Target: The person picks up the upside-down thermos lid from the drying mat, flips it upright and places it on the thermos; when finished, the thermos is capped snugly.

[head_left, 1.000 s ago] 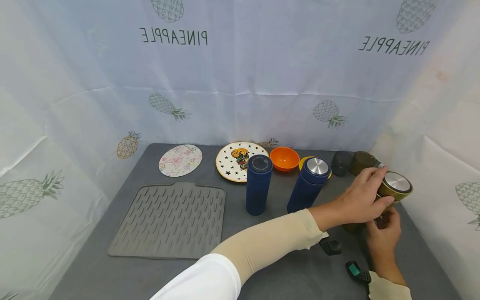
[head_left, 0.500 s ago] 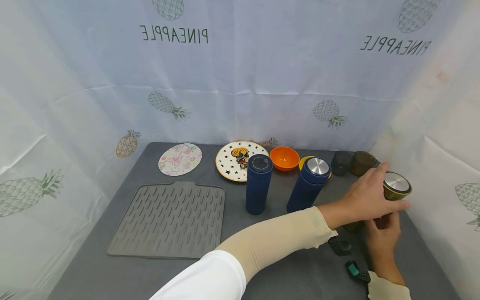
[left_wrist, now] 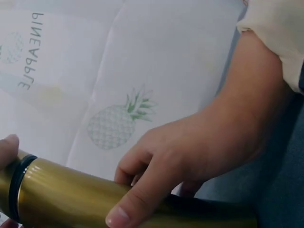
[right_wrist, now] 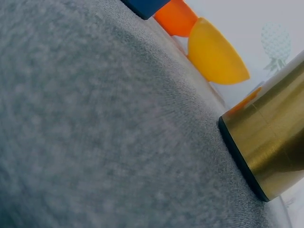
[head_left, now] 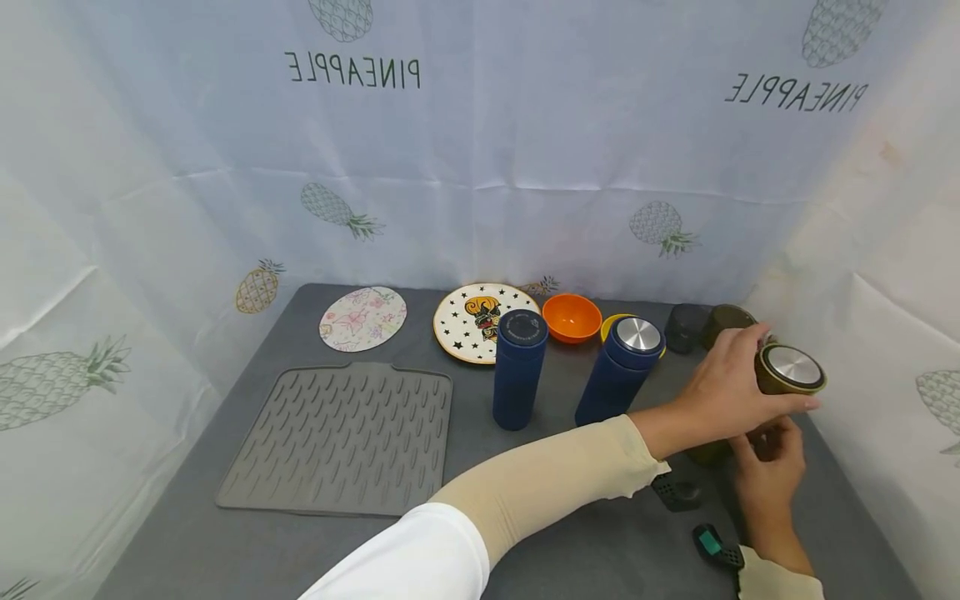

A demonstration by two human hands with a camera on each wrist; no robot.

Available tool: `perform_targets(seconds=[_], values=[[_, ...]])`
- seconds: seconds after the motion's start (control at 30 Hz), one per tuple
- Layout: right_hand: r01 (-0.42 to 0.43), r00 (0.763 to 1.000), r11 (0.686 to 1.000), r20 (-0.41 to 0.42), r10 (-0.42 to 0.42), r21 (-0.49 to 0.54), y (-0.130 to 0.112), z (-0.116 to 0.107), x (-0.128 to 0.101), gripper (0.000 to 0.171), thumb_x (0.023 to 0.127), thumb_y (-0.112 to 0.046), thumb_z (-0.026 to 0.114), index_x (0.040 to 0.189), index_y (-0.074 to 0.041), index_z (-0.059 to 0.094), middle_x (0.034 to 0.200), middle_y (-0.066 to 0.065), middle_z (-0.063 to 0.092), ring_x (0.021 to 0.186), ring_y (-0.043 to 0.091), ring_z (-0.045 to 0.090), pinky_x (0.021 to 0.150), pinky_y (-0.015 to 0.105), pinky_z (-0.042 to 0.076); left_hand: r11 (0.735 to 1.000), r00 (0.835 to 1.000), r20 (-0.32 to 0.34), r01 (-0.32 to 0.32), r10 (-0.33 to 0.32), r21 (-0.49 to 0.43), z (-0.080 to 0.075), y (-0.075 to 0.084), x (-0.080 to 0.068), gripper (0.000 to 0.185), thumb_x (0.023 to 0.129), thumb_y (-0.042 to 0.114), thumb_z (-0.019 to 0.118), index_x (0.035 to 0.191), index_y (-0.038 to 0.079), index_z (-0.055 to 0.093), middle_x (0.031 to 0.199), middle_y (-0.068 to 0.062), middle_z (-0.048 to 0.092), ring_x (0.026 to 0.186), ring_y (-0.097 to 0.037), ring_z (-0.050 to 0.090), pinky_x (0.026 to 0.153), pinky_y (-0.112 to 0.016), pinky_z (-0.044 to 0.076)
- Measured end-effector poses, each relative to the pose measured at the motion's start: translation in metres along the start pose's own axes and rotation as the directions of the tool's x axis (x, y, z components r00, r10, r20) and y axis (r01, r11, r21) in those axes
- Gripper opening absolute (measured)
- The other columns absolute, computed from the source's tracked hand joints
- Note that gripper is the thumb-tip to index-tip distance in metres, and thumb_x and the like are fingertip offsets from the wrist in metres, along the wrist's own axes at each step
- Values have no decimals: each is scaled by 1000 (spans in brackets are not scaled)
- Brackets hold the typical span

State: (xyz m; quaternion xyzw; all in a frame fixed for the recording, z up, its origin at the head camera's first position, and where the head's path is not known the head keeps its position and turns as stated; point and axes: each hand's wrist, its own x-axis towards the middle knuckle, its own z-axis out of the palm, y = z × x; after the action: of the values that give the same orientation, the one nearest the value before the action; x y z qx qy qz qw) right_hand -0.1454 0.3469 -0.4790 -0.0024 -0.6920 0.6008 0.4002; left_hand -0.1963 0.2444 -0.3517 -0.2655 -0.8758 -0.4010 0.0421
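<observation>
We are gripping the gold flask (head_left: pixel 780 392) at the far right of the grey table (head_left: pixel 585 558): our left hand (head_left: pixel 731 387) is curling round its steel-topped cap, our right hand (head_left: pixel 768 462) is clasping its body lower down. Our left forearm is crossing in front of 2 navy flasks (head_left: pixel 517 371), partly hiding the right one. Behind them are lying 2 plates (head_left: pixel 465 321), an orange bowl (head_left: pixel 572 317) and 2 dark lids (head_left: pixel 708 325). A grey ridged mat (head_left: pixel 341 437) is lying left. The backdrop (head_left: pixel 480 150) is reading "PINEAPPLE", mirrored.
</observation>
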Motion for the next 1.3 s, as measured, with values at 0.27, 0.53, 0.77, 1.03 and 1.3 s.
perform_targets(seconds=[0.27,0.53,0.77,1.03,1.3], values=[[-22,1000,999,-17,22,39,21,-6,1,49,80,16,66,125,1,55,95,1,53,82,10,51,74,16,42,995,995,-19,-97,97,-7,-8,-9,-13,69,85,50,71,141,20,44,134,13,41,110,8,40,81,-5,34],[-71,997,997,-21,72,36,18,-6,2,50,82,13,66,128,0,54,103,1,55,88,10,52,76,17,42,993,993,23,-114,115,-23,-9,-11,-15,68,90,45,66,148,22,37,139,14,42,115,7,43,84,-7,37],[-61,998,997,-23,62,50,20,-4,3,49,82,15,63,127,-1,54,110,1,56,96,11,54,79,18,41,998,995,71,-69,69,-11,-6,-7,-9,77,87,49,68,151,28,32,145,17,34,121,7,39,86,-10,38],[-28,1000,999,-12,28,23,9,-1,2,48,82,16,62,127,1,54,112,-3,56,102,11,56,83,17,44,1000,997,77,1,-1,1,-1,1,-1,78,80,52,74,146,33,38,134,22,39,112,11,41,78,-8,38],[8,1000,997,6,-8,79,-7,4,-1,46,82,18,61,125,5,54,108,-3,57,96,8,56,81,18,44,999,996,78,48,-49,13,5,4,8,80,75,56,77,143,37,40,120,25,45,102,12,44,71,-8,37]])
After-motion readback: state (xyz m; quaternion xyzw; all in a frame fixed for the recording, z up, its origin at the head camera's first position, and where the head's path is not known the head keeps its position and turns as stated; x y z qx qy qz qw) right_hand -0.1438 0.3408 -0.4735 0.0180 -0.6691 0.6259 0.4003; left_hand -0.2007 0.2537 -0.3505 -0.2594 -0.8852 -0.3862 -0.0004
